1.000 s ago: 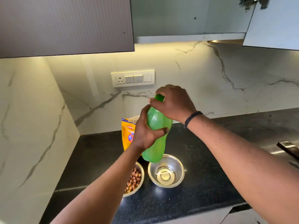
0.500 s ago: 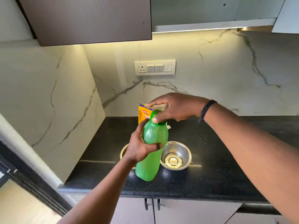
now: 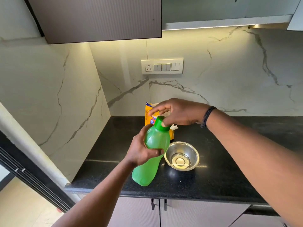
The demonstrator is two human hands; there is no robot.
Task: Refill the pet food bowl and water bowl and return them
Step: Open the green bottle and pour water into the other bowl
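A person's two bare hands work over a black bench in a kitchen corner with marble-look walls. The left hand (image 3: 142, 149) grips a green bottle (image 3: 152, 153) around its upper body, fingers and thumb curled round it, holding it tilted with the top leaning right and away. The bottle's base hangs above the bench near the front edge. The right hand (image 3: 178, 112) is at the bottle's green cap (image 3: 161, 122): the thumb touches the cap's side, while the other fingers are loosely spread and arch above it, not closed round it. A dark band circles the right wrist.

Just right of the bottle, a steel bowl (image 3: 181, 156) sits on the bench (image 3: 221, 169) with a little clear water in the bottom. Behind the hands, a yellow food bag (image 3: 150, 112) stands against the back wall, partly hidden. A switch panel (image 3: 162, 66) is on the wall above it. Cupboard doors show below the bench.
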